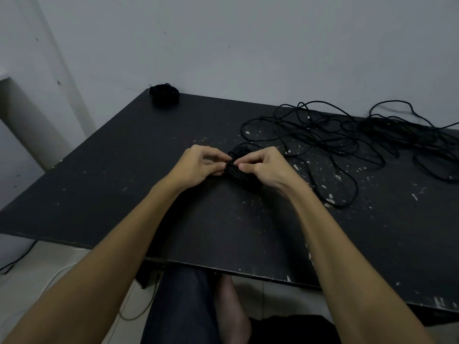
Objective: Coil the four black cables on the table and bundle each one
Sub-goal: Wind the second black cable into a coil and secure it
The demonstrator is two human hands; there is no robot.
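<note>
Coil (239, 170) half hidden btwn left hand (198, 165), right hand (265, 167).

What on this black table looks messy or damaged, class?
The loose black cables sprawl tangled across the right side, and the dark tabletop is scuffed with pale chips along its near edge.

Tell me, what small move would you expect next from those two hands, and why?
Probably pulling the wrap tight: the left hand and right hand both pinch the black coiled cable bundle at its middle, while a loose black cable tangle waits on the scuffed black table.
</note>
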